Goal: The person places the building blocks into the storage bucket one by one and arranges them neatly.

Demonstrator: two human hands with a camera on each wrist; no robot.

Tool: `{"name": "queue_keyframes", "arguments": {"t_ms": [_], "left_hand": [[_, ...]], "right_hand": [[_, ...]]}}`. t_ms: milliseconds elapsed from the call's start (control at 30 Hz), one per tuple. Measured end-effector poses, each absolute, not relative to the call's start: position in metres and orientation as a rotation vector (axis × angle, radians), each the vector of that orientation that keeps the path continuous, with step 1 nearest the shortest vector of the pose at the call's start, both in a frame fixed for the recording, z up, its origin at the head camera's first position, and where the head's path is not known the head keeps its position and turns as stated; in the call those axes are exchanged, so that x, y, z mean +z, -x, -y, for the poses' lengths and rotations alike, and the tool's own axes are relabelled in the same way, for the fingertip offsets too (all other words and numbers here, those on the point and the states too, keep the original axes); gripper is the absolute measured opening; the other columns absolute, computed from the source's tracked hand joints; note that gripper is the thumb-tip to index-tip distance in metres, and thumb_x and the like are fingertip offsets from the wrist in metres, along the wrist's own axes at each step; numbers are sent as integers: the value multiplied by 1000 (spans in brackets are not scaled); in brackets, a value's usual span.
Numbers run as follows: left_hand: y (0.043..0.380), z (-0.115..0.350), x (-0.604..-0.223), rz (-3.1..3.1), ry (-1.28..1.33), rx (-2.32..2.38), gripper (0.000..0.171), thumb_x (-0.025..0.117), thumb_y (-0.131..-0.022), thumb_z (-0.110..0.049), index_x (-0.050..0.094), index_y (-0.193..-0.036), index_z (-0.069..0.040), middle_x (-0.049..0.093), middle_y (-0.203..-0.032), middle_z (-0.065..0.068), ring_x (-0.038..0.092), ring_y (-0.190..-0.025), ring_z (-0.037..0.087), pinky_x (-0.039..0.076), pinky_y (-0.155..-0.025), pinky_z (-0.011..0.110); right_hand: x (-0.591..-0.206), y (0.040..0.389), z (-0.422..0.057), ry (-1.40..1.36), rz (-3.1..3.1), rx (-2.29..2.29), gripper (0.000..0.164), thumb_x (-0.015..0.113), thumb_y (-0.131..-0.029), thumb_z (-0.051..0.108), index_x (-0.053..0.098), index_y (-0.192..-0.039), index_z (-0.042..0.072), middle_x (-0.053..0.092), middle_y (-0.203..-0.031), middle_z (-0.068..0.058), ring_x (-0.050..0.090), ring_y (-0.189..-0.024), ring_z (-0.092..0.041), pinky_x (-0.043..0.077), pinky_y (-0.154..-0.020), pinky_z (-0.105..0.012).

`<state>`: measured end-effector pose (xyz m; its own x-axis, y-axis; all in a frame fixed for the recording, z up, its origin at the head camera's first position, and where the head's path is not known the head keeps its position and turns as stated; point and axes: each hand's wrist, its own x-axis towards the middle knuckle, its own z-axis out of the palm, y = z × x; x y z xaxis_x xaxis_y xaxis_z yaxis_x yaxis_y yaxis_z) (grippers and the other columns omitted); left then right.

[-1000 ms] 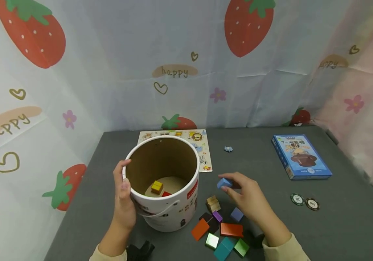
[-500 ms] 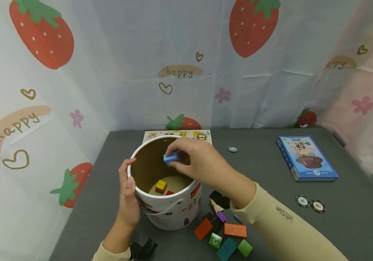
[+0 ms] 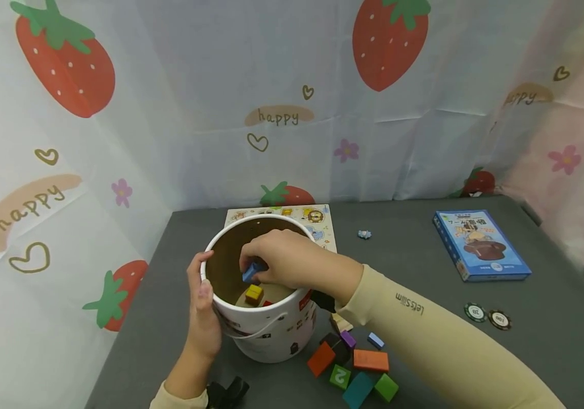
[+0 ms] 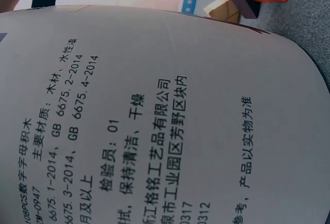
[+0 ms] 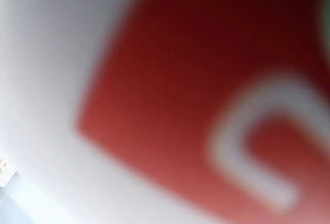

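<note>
My left hand (image 3: 204, 315) grips the rim of a white bucket (image 3: 271, 341) at its left side, thumb outside near the front. Inside the bucket's mouth, my right hand (image 3: 284, 258) pinches a blue block (image 3: 253, 271) between thumb and fingers, above the bottom. A yellow block (image 3: 254, 294) lies on the bucket floor, and a bit of a red block (image 3: 267, 303) shows beside it. The left wrist view is filled by the bucket's printed wall (image 4: 206, 121). In the right wrist view a blurred red label (image 5: 170, 100) on the bucket takes up most of the picture.
Several loose blocks lie right of the bucket, among them an orange block (image 3: 371, 360), a teal block (image 3: 358, 390) and a green block (image 3: 386, 387). Behind stands an animal-picture board (image 3: 326, 236). Farther right are a blue game box (image 3: 481, 245) and two chips (image 3: 499, 319).
My right hand has carried the blue block leftward from beside the bucket, over the rim and down inside it. The left hand keeps its grip on the rim.
</note>
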<state>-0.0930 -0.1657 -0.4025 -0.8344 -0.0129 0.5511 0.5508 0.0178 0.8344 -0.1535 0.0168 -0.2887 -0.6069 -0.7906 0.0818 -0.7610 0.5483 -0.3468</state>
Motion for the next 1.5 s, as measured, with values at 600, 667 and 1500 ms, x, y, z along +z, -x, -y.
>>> {"name": "queue_keyframes", "arguments": {"t_ms": [600,667,1500], "left_hand": [[92,159,-403,1858,582,-1914,54,23,-98,-34,20,-146,-9,26,-144,18,34,-120,45,35,-95,39],[91,158,-405,1860,569,-1915,54,22,-98,-35,20,-146,-10,26,-144,17,34,-120,45,35,-95,39],[93,163,-406,1847,562,-1909,54,21,-99,-33,18,-147,-9,24,-145,18,33,-121,44,34,-95,41]], "right_hand": [[-306,92,-133,1226,-2946,-1288,32,74,-83,13,60,-110,23,53,-100,12,54,-82,-6,48,-67,-24],[-327,92,-152,1080,-2991,-1210,34,75,-83,14,59,-111,25,52,-100,13,54,-80,-5,48,-66,-24],[-454,96,-191,634,-2750,-832,20,78,-76,11,65,-86,22,53,-84,8,49,-68,-9,42,-59,-29]]}}
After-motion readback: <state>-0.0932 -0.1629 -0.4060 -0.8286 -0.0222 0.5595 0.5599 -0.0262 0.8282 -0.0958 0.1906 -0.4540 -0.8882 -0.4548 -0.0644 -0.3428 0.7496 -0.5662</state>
